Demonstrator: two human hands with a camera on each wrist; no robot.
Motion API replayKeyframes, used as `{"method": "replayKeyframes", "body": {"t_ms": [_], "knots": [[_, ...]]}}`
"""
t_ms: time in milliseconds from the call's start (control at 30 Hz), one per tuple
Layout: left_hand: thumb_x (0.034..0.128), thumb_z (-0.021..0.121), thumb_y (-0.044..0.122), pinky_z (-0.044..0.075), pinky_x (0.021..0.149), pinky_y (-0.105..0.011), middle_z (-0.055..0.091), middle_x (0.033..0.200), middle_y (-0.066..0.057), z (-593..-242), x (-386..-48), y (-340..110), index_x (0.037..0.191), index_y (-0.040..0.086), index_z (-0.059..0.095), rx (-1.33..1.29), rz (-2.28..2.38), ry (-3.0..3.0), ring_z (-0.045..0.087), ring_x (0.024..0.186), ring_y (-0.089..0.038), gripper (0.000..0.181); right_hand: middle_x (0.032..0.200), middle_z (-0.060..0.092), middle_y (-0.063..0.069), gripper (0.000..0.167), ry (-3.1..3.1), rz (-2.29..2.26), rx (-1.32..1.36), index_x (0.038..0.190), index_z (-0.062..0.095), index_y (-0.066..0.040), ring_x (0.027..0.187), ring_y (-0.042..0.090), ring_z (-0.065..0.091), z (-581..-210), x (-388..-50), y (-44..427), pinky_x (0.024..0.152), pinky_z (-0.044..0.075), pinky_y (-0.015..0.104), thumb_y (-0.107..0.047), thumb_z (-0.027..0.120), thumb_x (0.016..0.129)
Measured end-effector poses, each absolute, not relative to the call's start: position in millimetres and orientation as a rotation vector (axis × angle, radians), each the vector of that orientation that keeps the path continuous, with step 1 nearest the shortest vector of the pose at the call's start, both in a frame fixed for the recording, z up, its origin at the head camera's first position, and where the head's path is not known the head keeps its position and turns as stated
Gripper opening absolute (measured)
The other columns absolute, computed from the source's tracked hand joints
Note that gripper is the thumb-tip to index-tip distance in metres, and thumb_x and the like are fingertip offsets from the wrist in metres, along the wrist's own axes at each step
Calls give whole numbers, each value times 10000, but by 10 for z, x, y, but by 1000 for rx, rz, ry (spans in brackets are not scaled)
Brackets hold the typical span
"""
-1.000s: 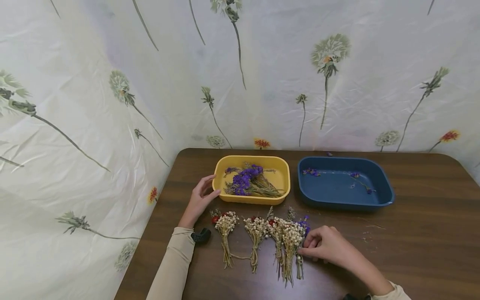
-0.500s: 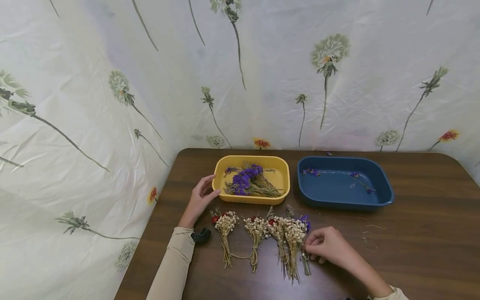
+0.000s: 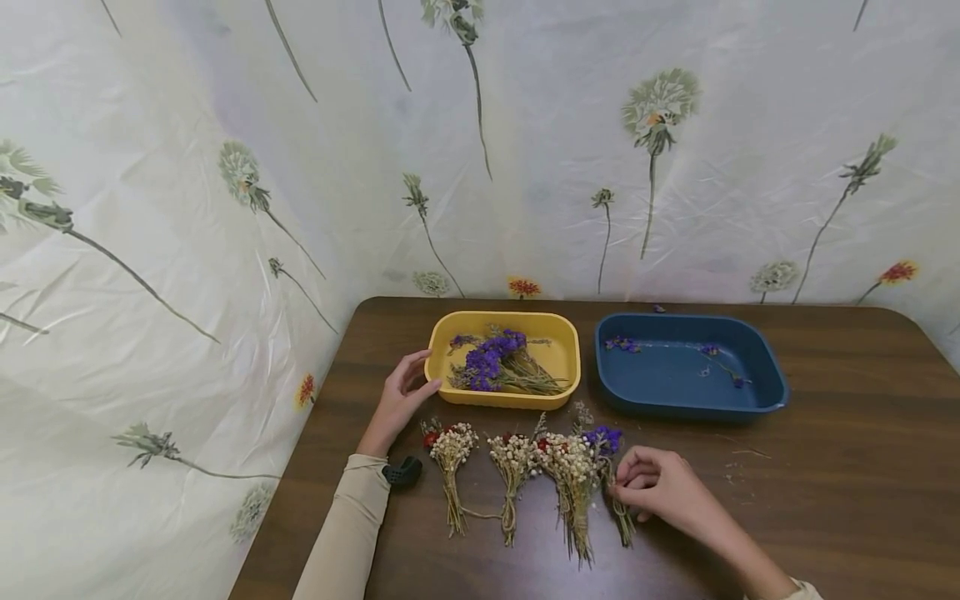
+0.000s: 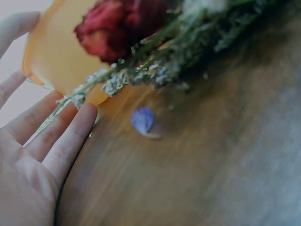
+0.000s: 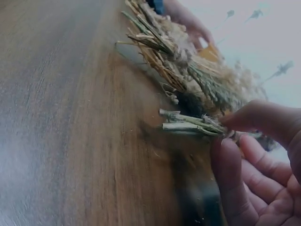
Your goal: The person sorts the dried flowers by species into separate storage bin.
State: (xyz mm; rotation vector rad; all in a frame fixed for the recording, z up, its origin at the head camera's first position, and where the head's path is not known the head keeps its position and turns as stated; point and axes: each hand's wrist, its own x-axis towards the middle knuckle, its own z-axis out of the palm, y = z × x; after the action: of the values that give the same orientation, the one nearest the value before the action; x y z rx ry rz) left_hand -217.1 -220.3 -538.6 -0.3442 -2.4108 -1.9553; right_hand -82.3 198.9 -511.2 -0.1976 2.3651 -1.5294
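My left hand (image 3: 400, 398) rests against the left end of the yellow tray (image 3: 501, 400), which holds purple flowers on dry stems. In the left wrist view its fingers lie fairly straight along the tray. Between thumb and fingertips, my right hand (image 3: 663, 490) pinches a small dried flower bunch (image 3: 604, 439) with purple heads. Its cut stem ends (image 5: 181, 126) point out past the fingertips in the right wrist view. Left of it, bunches with white blossoms (image 3: 570, 458) lie side by side, partly overlapping.
A blue tray (image 3: 686, 410) with a few purple sprigs stands right of the yellow one. Two more tied bunches lie to the left, one with a red rose (image 4: 110, 29). A loose purple petal (image 4: 142, 120) and dry bits (image 3: 750, 452) lie on the wooden table (image 3: 847, 467).
The purple bunch has shifted right in my right hand, out from beside the white bunches, and its heads show more. The left hand stays at the yellow tray.
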Motion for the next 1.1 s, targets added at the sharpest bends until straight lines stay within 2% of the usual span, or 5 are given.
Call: {"method": "replayKeyframes", "body": {"t_ms": [167,300,533,900,1100], "knots": [[982,727,199,297,1245,-593,486,1576,-119,-5387,-2176,-2201,1502,128,511,-342,-1983,-2401,459,1463,-359,568,846,733,101,330,2343,-1610,-210,1026,618,44,680,120,703,-5051,-822,2038,545,605,377,-152,830,866],[987,718,179,289,1250,-589,471,1586,-130,-5370,-2164,-2195,1511,114,498,-321,-1997,-2412,445,1473,-362,572,872,746,43,337,2303,-1672,-271,1086,614,75,715,111,716,-4960,-812,2078,561,609,383,-127,803,892],[985,708,127,288,1246,-602,440,1590,-217,-5108,-2036,-2137,1510,11,470,-331,-2042,-2404,424,1475,-414,588,864,756,-8,255,2299,-1716,-353,1076,649,74,732,105,726,-4891,-820,2114,552,607,391,-89,766,918],[985,711,138,287,1245,-605,445,1586,-212,-5109,-2037,-2129,1508,18,475,-333,-2040,-2396,427,1470,-414,586,897,769,-45,203,2348,-1765,-398,1086,682,70,761,126,741,-4787,-882,2153,544,604,390,-46,739,929],[986,694,89,281,1243,-615,447,1582,-214,-5109,-2035,-2124,1503,15,478,-318,-2038,-2394,430,1465,-418,565,948,794,-21,254,2373,-1710,-399,1151,697,69,829,115,757,-4725,-965,2184,585,616,381,-81,731,949]]}}
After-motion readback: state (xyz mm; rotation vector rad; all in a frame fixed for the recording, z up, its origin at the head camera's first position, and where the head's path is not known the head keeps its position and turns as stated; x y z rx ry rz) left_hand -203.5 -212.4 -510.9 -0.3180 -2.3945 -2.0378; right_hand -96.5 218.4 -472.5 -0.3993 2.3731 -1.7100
